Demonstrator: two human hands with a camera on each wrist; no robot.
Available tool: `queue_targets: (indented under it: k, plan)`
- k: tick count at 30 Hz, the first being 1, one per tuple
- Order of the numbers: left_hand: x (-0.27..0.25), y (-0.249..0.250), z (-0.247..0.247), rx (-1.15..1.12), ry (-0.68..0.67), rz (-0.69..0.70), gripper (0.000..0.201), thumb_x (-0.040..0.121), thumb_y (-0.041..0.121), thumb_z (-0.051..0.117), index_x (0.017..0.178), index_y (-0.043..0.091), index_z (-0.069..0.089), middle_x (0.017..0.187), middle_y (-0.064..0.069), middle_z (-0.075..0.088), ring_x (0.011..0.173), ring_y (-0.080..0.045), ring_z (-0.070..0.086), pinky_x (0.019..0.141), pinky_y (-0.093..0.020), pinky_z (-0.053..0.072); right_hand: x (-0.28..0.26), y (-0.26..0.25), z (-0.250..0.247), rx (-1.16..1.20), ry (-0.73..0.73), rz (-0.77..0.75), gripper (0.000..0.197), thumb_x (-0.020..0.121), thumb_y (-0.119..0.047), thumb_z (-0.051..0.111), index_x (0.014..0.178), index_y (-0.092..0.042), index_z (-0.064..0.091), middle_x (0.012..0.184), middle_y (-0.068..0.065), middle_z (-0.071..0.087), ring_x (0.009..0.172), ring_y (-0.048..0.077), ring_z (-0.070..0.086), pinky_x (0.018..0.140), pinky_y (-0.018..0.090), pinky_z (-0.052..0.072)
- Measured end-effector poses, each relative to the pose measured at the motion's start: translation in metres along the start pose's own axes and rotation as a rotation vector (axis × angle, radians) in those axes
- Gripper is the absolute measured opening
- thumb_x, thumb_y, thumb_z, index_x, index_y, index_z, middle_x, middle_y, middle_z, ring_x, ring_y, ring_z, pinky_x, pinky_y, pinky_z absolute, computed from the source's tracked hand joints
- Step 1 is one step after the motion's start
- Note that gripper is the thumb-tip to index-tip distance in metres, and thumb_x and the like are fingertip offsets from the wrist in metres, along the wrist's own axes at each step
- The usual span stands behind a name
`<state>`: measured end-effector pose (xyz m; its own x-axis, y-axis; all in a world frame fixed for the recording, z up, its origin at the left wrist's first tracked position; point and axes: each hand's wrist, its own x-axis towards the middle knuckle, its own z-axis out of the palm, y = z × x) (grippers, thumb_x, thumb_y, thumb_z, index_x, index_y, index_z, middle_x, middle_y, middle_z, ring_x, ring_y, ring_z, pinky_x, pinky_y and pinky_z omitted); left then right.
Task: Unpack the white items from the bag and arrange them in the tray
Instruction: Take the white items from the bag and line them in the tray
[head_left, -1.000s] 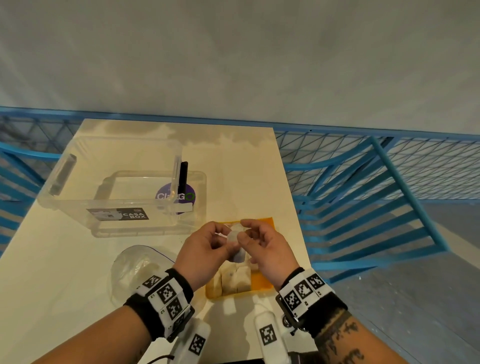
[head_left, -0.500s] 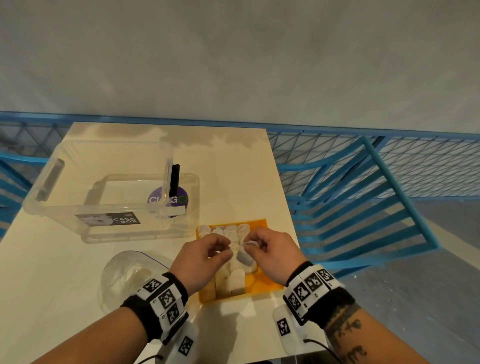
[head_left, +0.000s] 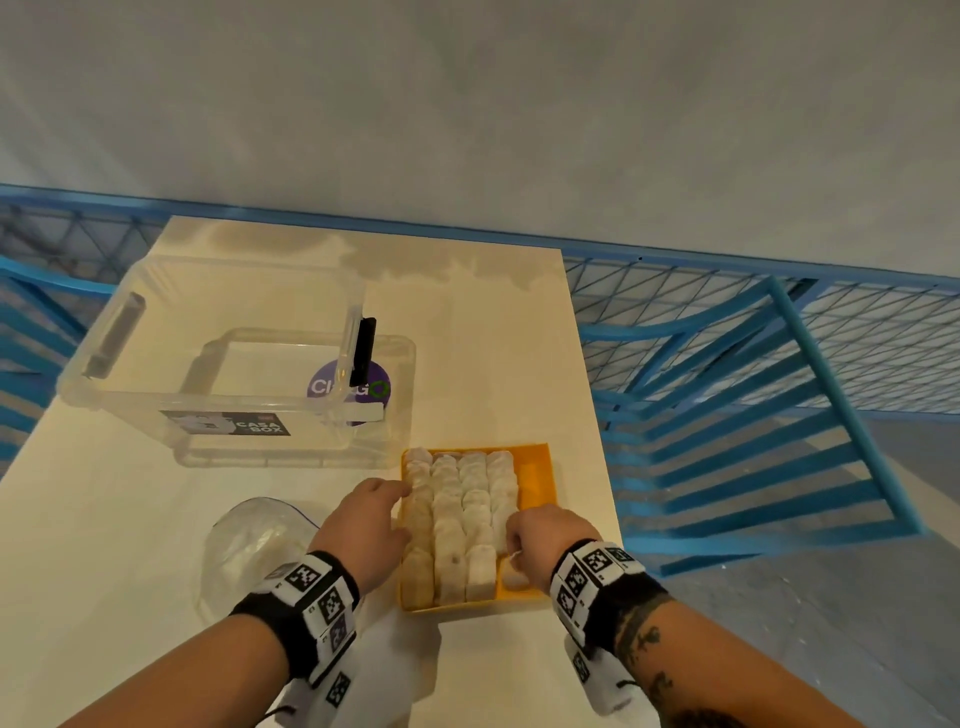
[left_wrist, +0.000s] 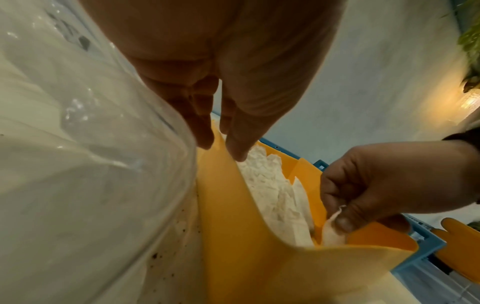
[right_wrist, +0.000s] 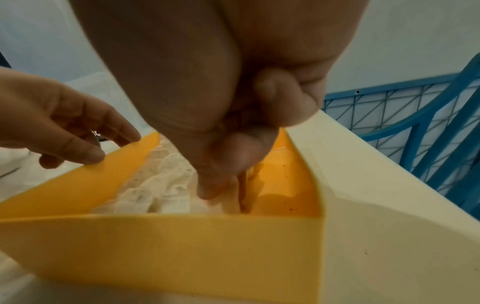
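Note:
A yellow tray (head_left: 537, 483) lies near the table's right edge, with several white items (head_left: 457, 514) packed in rows across its left and middle. My right hand (head_left: 519, 543) pinches one more white item (left_wrist: 332, 228) between thumb and finger, low in the tray's near right part beside the last row. My left hand (head_left: 387, 499) lies with straight fingers (right_wrist: 124, 135) against the tray's left rim (right_wrist: 85, 181) and holds nothing. A crumpled clear plastic bag (head_left: 249, 545) lies left of the tray, under my left wrist.
A clear plastic storage box (head_left: 234, 374) stands on its lid at the back left of the cream table (head_left: 493, 364). The table's right edge runs close to the tray, with a blue railing (head_left: 753, 415) beyond it.
Both hands came down from above the tray. The left hand let go of the white item and moved to the tray's left rim. The right hand carried the item down into the tray.

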<state>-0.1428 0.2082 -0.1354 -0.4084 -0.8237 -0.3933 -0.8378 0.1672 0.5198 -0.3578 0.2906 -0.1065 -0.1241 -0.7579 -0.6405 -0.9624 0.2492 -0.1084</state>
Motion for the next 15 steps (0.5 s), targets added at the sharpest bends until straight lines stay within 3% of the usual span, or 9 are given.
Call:
queue_targets:
  k: [15]
  plan:
    - [0.002, 0.004, 0.001, -0.012, 0.02, -0.007, 0.058, 0.09, 0.023, 0.065, 0.144, 0.026, 0.045, 0.144, 0.004, 0.044, 0.119, -0.016, 0.056, 0.1, -0.028, 0.047, 0.026, 0.0, -0.005, -0.02, 0.047, 0.047, 0.024, 0.093, -0.014, 0.05, 0.116, -0.015, 0.06, 0.111, 0.01, 0.063, 0.1, 0.03, 0.062, 0.083, 0.038, 0.052]
